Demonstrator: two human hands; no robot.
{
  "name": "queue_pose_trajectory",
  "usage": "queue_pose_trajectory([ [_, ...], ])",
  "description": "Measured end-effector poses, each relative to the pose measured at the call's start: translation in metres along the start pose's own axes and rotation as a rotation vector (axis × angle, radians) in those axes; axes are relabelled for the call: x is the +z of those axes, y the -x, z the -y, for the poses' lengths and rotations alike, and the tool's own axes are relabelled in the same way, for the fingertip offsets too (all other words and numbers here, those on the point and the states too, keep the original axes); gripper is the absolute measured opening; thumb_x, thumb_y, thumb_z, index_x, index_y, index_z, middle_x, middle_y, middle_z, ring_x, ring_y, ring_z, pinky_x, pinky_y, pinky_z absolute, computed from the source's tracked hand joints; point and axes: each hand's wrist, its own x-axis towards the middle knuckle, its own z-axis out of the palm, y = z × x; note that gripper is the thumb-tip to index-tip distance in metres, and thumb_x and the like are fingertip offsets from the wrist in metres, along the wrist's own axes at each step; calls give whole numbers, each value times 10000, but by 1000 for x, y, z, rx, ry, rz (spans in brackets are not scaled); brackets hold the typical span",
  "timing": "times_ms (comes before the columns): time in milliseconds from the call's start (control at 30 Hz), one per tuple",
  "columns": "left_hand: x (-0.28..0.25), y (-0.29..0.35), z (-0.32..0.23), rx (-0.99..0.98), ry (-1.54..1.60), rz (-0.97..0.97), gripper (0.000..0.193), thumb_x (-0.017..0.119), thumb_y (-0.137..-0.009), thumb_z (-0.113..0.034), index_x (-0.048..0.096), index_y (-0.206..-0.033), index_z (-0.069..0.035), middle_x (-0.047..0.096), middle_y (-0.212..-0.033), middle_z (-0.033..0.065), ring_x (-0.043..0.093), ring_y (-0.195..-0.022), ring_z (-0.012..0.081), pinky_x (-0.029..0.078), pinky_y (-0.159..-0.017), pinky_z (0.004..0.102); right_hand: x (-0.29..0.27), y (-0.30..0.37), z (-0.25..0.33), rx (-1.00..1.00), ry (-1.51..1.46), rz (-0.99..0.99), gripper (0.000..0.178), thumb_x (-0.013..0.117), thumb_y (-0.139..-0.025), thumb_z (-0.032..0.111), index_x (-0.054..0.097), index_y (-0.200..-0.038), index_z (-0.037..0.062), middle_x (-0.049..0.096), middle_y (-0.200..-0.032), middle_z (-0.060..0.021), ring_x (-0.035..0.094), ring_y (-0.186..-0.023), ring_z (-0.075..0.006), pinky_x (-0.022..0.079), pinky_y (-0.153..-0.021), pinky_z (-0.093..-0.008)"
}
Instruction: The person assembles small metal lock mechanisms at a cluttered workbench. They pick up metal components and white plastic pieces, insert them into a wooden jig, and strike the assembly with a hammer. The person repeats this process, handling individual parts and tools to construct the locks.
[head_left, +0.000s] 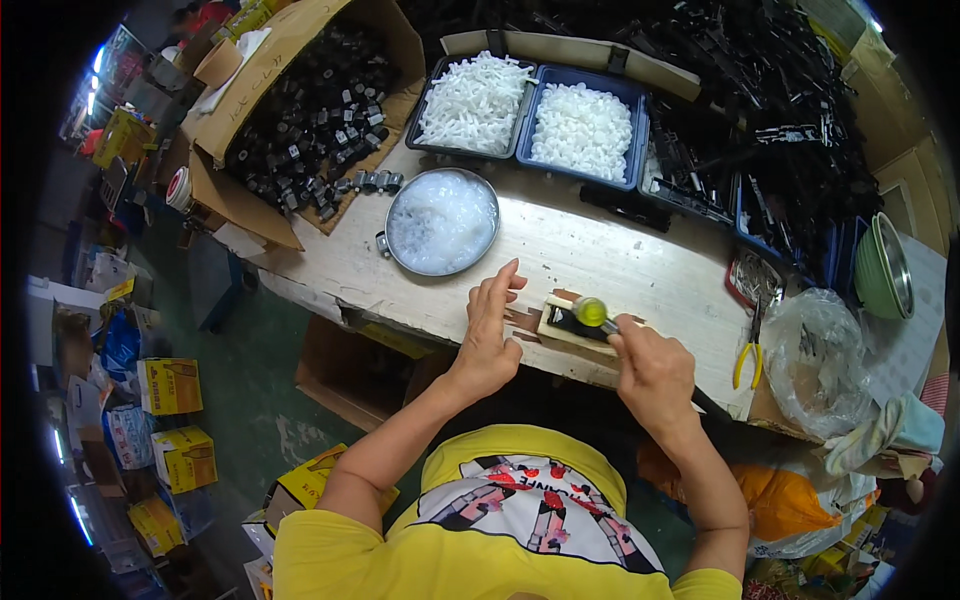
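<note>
My right hand (655,375) is closed round the handle of a small mallet with a round yellow-green head (590,311). The mallet's head is over a pale wooden block (550,328) at the bench's near edge. A dark piece (568,322) lies in the block's recess, partly hidden by the mallet. To the left of the block my left hand (487,340) hovers with fingers raised and apart, holding nothing. Beyond it, a round metal pan (392,248) holds a whitish, translucent, glossy mass (445,220).
At the back stand a dark tray (412,140) of white sticks and a blue tray (640,130) of white round pieces. A carton (225,118) of small black-and-metal parts leans at left. Black parts (720,60) heap up behind. Yellow-handled pliers (748,358) and a plastic bag (815,360) lie right.
</note>
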Motion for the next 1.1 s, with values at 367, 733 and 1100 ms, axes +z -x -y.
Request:
queue_pose_trajectory([
  [367,4,-8,-13,-23,14,66,832,464,-593,95,235,-1371,-87,401,-1202,109,404,-1098,245,352,-898,343,-10,24,7,-55,-73,-39,236,618,-781,132,577,-1001,57,479,-590,-61,475,-510,-237,352,-491,-348],
  [733,50,-31,-30,476,-333,144,521,693,-668,-81,528,-1162,-69,534,-1035,91,472,-990,247,289,-867,379,-6,44,-52,226,237,-217,189,609,-785,144,585,-959,75,490,-620,-37,498,-598,-217,347,-548,-356],
  [1100,35,-47,-38,-125,656,83,386,494,-823,-27,482,-1209,-35,554,-992,129,572,-851,227,489,-731,316,-27,80,-117,646,451,-220,201,589,-780,143,544,-905,-7,511,-955,-174,481,-900,-328,390,-781,-412],
])
